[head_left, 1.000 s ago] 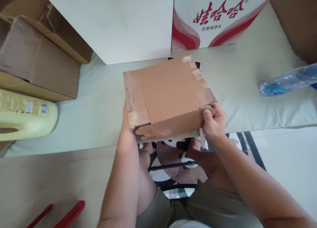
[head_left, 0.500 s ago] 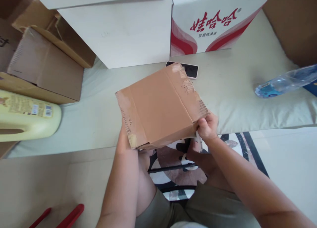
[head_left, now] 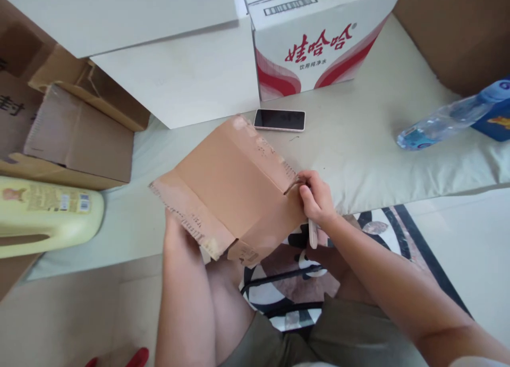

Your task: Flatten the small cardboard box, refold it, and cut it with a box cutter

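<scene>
A brown cardboard box [head_left: 235, 189] with torn tape marks is tilted in front of me, above my knees. My left hand [head_left: 175, 234] supports it from below at its left corner, mostly hidden by the cardboard. My right hand [head_left: 314, 199] pinches its right edge near a flap and also holds a thin pale tool [head_left: 313, 233] that points downward. A black phone [head_left: 279, 119] lies face up on the pale cushion [head_left: 378, 138] just behind the box.
A white and red printed carton [head_left: 319, 35] and a plain white box [head_left: 179, 75] stand behind. Brown cardboard boxes [head_left: 75, 138] and a yellow jug [head_left: 48, 215] lie at the left. A plastic water bottle [head_left: 442, 120] lies at the right. A patterned rug [head_left: 382, 229] lies below.
The box has turned anticlockwise and shifted left and down, uncovering the phone. My right hand stayed on its right edge; the view has tilted.
</scene>
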A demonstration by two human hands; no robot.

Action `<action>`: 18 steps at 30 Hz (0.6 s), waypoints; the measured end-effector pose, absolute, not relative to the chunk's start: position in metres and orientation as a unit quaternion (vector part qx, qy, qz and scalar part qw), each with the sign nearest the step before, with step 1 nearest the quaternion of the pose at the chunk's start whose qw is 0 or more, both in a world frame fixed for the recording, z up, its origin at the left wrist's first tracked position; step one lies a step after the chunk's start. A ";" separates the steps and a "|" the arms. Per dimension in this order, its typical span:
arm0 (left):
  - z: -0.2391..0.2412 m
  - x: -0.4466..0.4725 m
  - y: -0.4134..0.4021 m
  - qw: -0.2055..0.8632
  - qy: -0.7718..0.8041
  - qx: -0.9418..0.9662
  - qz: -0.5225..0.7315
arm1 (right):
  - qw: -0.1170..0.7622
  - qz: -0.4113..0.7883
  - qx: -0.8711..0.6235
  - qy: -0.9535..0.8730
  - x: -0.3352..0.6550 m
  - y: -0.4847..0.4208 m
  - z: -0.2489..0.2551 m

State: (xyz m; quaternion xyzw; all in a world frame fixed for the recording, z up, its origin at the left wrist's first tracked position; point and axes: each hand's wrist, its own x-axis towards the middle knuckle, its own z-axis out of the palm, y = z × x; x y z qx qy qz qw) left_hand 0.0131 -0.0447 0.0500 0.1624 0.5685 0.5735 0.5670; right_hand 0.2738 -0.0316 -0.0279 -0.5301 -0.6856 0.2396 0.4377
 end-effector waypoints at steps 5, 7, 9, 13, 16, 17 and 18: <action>0.039 -0.026 -0.025 0.474 0.559 0.123 0.669 | 0.434 0.279 -0.543 -0.663 0.271 -0.029 -0.027; 0.036 -0.031 -0.025 0.469 0.522 0.136 0.699 | 0.442 0.292 -0.541 -0.653 0.271 -0.028 -0.028; 0.035 -0.033 -0.024 0.484 0.489 0.138 0.712 | 0.454 0.297 -0.542 -0.642 0.271 -0.028 -0.029; 0.035 -0.034 -0.015 0.458 0.453 0.155 0.749 | 0.479 0.282 -0.557 -0.617 0.270 -0.027 -0.031; 0.033 -0.032 -0.009 0.417 0.446 0.172 0.773 | 0.486 0.291 -0.556 -0.608 0.269 -0.025 -0.033; 0.032 -0.031 -0.008 0.413 0.443 0.178 0.776 | 0.487 0.296 -0.554 -0.607 0.268 -0.024 -0.033; 0.032 -0.030 -0.008 0.415 0.441 0.182 0.775 | 0.486 0.299 -0.553 -0.607 0.268 -0.024 -0.033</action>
